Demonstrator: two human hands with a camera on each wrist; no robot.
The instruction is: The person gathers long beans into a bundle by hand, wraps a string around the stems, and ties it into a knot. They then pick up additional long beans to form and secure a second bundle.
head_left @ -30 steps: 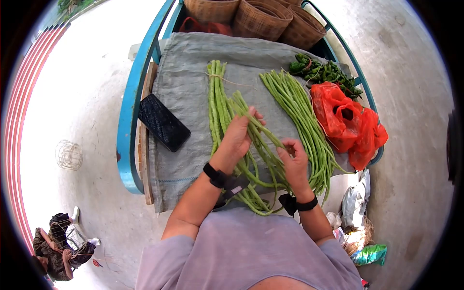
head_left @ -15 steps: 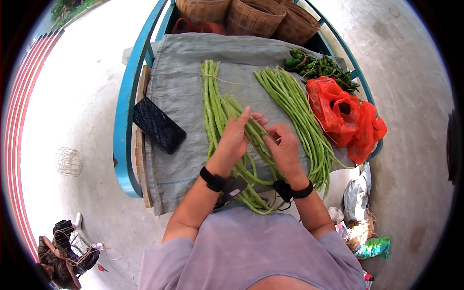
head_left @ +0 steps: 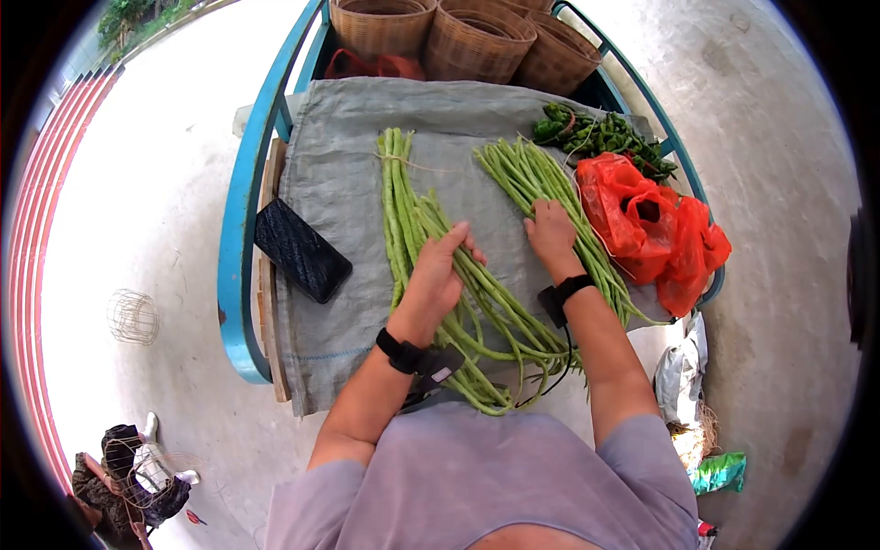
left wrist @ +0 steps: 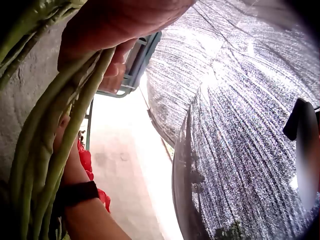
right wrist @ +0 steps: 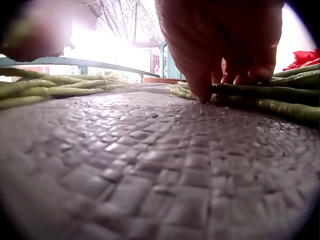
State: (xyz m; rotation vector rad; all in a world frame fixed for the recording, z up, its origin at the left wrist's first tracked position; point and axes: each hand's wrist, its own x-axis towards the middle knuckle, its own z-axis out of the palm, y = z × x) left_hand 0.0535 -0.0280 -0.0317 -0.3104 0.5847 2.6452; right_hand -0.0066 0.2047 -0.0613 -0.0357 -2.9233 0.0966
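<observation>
On the grey woven sack cloth [head_left: 339,183] spread over a blue metal-framed cart [head_left: 240,229], the left hand [head_left: 438,275] lies near the centre. Its fingers are curled round a loose sheaf of long green beans [head_left: 500,307], whose ends trail toward 6 o'clock. In the left wrist view the pods [left wrist: 60,145] run under the folded fingers [left wrist: 115,55].

The right hand [head_left: 550,229] is at about 2 o'clock, with its fingertips [right wrist: 202,90] set down on the near edge of a second pile of long green beans [head_left: 518,170]. I cannot tell whether it pinches a pod or only touches the pile.

A third bunch of long beans, tied with string near its top [head_left: 394,192], lies just beside the left hand, running toward 11 o'clock. Crumpled red plastic bags [head_left: 655,234] sit at 3 o'clock, touching the second pile. Dark green peppers [head_left: 600,136] are heaped at 1 o'clock. Round woven wicker baskets [head_left: 477,37] stand at 12 o'clock beyond the cloth. A flat black rectangular slab [head_left: 301,249] rests at 9 o'clock, on the cloth's edge.
</observation>
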